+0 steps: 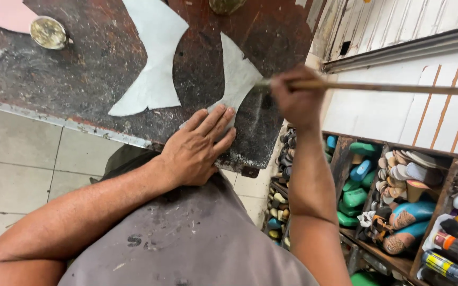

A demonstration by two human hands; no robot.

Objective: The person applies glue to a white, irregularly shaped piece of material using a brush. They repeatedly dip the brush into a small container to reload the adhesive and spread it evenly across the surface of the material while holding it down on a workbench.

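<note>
My left hand (197, 145) lies flat, fingers spread, on the lower end of a pale grey cut piece of material (237, 79) that rests on the dark, worn worktable (80, 69). My right hand (297, 98) grips a long thin wooden-handled brush (388, 87); its tip touches the right edge of that piece. A second, larger pale cut piece (155, 58) lies to the left on the table, apart from both hands.
A small round tin lid (47, 33) and a pink sheet (6, 13) sit at the table's far left. Wooden shelves (398, 259) on the right hold coloured shoe lasts, soles and bottles. Tiled floor (17, 164) lies on the left; my grey-clad lap (186, 238) is below.
</note>
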